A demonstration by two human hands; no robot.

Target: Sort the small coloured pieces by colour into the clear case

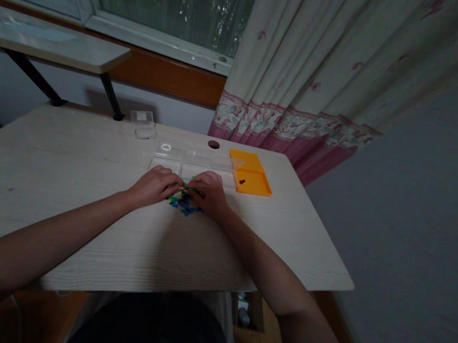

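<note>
A small heap of blue, green and dark plastic pieces (pixel 186 209) lies on the table just below my hands. My left hand (pixel 157 186) is over the heap's left side, its thumb and fingers pinched together. Close against it on the right, my right hand (pixel 210 192) curls its fingers down over the pieces. The fingertips of both hands meet at some small green and dark bits, too small to name. Which bits are gripped and which simply lie underneath cannot be made out.
Behind my hands lies an open clear compartment box (pixel 183 155). To its right is an open orange case (pixel 255 183) with a small dark piece (pixel 242 181) inside. A smaller clear box (pixel 143 125) stands near the back edge, left of a round cable hole (pixel 213 145).
</note>
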